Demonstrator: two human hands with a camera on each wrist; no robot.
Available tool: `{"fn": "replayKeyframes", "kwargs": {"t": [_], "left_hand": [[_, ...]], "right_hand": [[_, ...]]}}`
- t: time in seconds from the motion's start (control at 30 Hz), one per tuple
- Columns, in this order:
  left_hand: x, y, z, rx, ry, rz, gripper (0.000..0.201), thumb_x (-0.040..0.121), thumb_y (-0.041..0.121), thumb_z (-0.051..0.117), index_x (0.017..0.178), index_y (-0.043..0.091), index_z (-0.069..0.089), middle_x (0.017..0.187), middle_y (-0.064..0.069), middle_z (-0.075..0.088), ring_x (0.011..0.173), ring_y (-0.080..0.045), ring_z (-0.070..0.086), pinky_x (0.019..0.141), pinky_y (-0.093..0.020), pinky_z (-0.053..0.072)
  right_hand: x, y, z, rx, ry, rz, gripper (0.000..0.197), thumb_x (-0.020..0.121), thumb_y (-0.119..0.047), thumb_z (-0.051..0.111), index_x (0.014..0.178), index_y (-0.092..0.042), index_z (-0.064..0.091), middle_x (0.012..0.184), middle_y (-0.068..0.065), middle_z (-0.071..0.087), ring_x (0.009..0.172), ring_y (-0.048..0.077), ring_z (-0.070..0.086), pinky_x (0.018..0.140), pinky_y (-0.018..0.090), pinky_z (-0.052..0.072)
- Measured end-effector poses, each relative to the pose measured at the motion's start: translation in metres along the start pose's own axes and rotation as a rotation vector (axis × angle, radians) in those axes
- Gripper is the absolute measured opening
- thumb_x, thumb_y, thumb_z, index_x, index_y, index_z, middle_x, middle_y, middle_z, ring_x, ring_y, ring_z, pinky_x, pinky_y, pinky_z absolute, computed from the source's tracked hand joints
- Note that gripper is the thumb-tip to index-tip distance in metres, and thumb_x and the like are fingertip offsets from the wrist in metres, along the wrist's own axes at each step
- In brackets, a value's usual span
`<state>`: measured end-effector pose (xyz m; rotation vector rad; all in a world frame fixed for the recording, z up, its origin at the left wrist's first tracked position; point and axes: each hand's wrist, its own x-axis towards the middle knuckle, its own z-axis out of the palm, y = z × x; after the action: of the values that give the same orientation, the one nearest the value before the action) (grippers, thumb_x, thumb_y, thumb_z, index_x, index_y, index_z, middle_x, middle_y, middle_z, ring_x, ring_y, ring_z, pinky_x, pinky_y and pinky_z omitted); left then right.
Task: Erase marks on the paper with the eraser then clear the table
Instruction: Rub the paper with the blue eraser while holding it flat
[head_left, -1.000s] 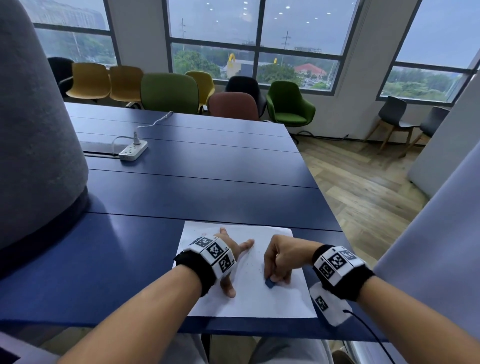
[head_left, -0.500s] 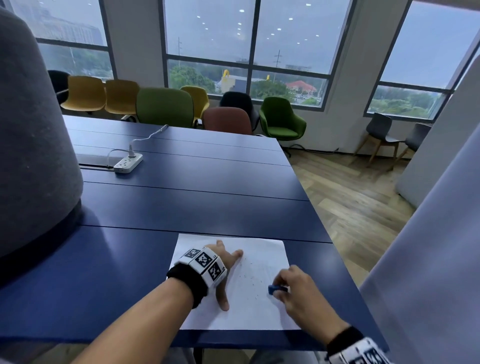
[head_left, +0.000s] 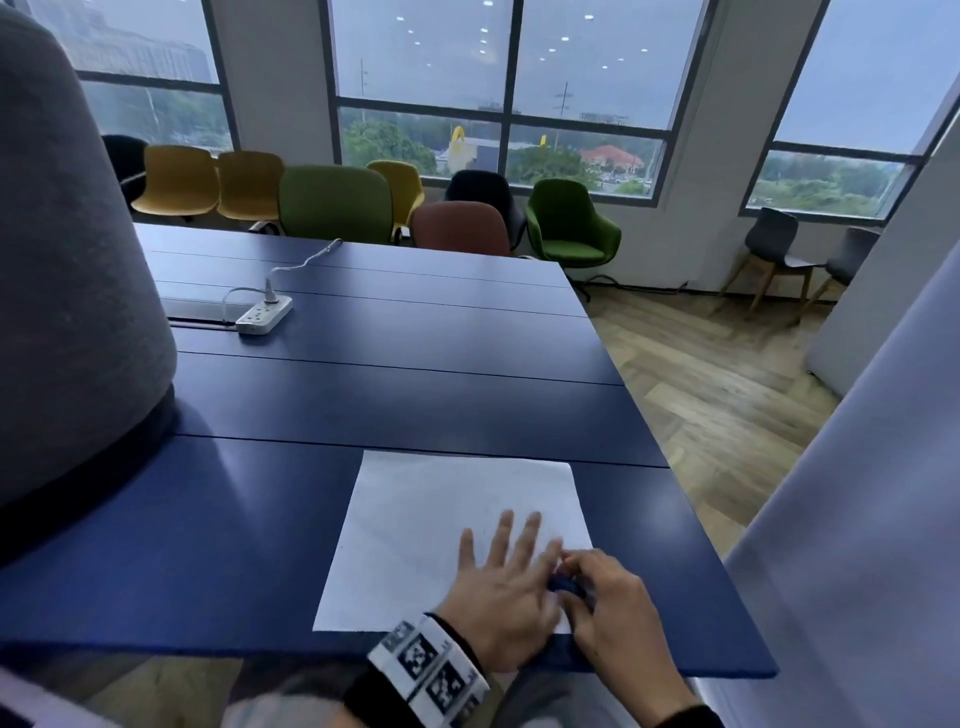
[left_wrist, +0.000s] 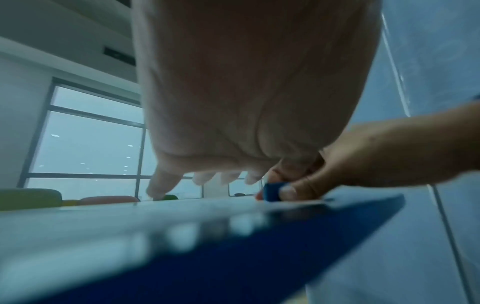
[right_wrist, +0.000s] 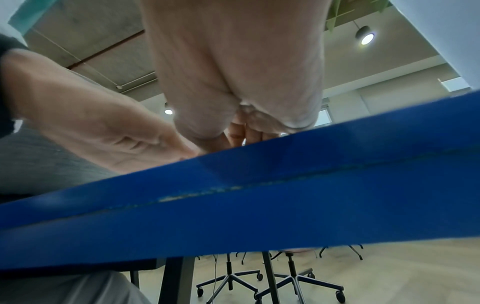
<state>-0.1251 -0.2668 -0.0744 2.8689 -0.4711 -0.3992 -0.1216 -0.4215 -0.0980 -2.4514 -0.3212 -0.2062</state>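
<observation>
Pinching a small blue eraser (head_left: 566, 586) between thumb and curled fingers, the right hand (head_left: 615, 605) sits at the near right corner of the white paper (head_left: 441, 519), close to the front edge of the blue table (head_left: 363, 384). In the left wrist view the eraser (left_wrist: 271, 191) shows as a blue block held low against the sheet, the thumbnail pressed to its side. The left hand (head_left: 501, 587) lies flat on the paper just beside it, fingers straight and spread, pointing away from the person; its thumb side touches the right hand's fingers. The left hand holds nothing. A band with black-and-white square markers (head_left: 428, 670) wraps the left wrist. The paper lies square to the table's near edge, its surface too blurred to tell whether marks are on it.

Farther back on the table, to the left, a white power strip (head_left: 264, 314) lies with a white cable plugged in. A large grey felt-covered form (head_left: 72, 270) stands on the table's left side. Beyond the far end stands a row of chairs (head_left: 332, 205) in yellow, green, black and rust below wide windows. From the right wrist view, the table's blue edge (right_wrist: 259, 195) crosses the frame, with office chair bases (right_wrist: 228, 281) on the floor beneath.
</observation>
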Motion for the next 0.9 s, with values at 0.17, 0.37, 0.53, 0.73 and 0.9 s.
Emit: {"fn": "replayKeyframes", "kwargs": {"t": [0.17,0.37,0.53,0.73,0.9], "left_hand": [[0.007,-0.008,0.022,0.038,0.086,0.022,0.093,0.074,0.077,-0.017,0.156,0.036,-0.001,0.164,0.010,-0.009,0.150,-0.022,-0.016,0.107,-0.048,-0.029],[-0.009,-0.047,0.007,-0.041,0.011,-0.395,0.095,0.077,0.078,-0.012,0.151,0.020,-0.023,0.152,0.002,-0.038,0.144,-0.023,-0.032,0.111,-0.054,-0.023],[0.002,-0.021,0.023,0.050,0.056,-0.099,0.104,0.067,0.082,-0.023,0.155,0.028,-0.012,0.152,-0.003,-0.037,0.146,-0.023,-0.029,0.105,-0.045,-0.035],[-0.016,-0.041,0.011,-0.011,-0.057,-0.300,0.092,0.072,0.078,-0.015,0.149,0.028,-0.024,0.152,0.005,-0.038,0.142,-0.022,-0.034,0.113,-0.052,-0.024],[-0.019,-0.068,-0.024,-0.023,-0.100,-0.516,0.099,0.086,0.078,0.003,0.152,0.008,-0.019,0.156,-0.012,-0.032,0.145,-0.028,-0.028,0.117,-0.053,-0.016]], "right_hand": [[-0.001,0.003,0.000,0.026,-0.007,0.035,0.020,0.076,-0.014,0.073,0.090,-0.028,0.067,0.090,-0.020,0.062,0.082,0.005,0.061,0.072,0.019,0.049],[0.001,0.003,0.005,0.073,-0.005,0.066,0.030,0.077,-0.019,0.078,0.080,-0.037,0.054,0.110,-0.017,0.067,0.097,0.009,0.065,0.091,0.030,0.053],[0.000,0.005,0.005,0.085,0.013,0.069,0.032,0.076,-0.017,0.077,0.077,-0.039,0.054,0.107,-0.017,0.067,0.097,0.010,0.065,0.086,0.031,0.053],[0.001,0.005,0.004,0.094,0.002,0.068,0.025,0.077,-0.019,0.077,0.080,-0.035,0.058,0.110,-0.017,0.067,0.098,0.007,0.065,0.088,0.031,0.055],[0.001,0.001,0.004,0.090,-0.020,0.083,0.023,0.078,-0.017,0.078,0.083,-0.031,0.060,0.113,-0.013,0.067,0.099,0.010,0.065,0.093,0.030,0.054]]}}
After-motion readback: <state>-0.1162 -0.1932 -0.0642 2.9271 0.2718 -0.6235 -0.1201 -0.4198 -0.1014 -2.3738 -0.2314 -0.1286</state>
